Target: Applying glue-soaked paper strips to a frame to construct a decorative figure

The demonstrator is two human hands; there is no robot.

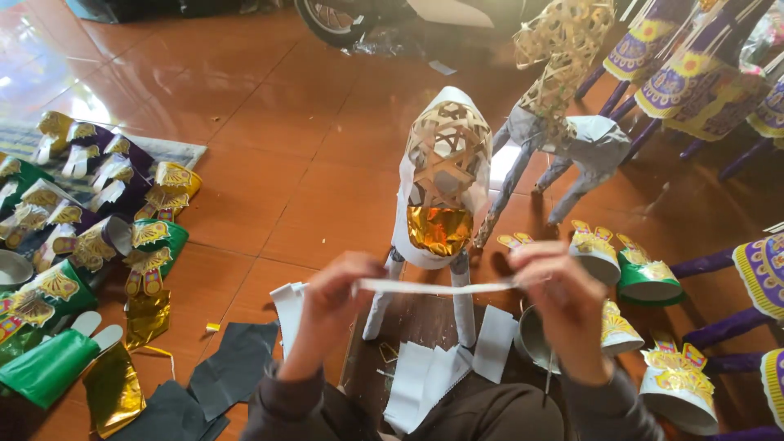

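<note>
White paper strip [437, 287] stretched taut btwn left hand [331, 298] & right hand [559, 294], both pinching its ends, before woven bamboo animal frame [445, 184]; wrapping stage, careful placement next.

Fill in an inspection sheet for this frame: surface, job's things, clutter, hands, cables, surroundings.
Surface: glossy red-brown tiled floor.
Job's things: white paper strip stretched between both hands; woven bamboo animal frame, partly papered white, gold foil at its chest.
Clutter: white paper pieces, grey sheets, gold foil, green and purple decorated heads at left.
Hands: left hand and right hand each pinch one end of the strip.
Cables: nothing seen.
Surroundings: second frame figure, purple decorated figures, a wheel at top.
</note>
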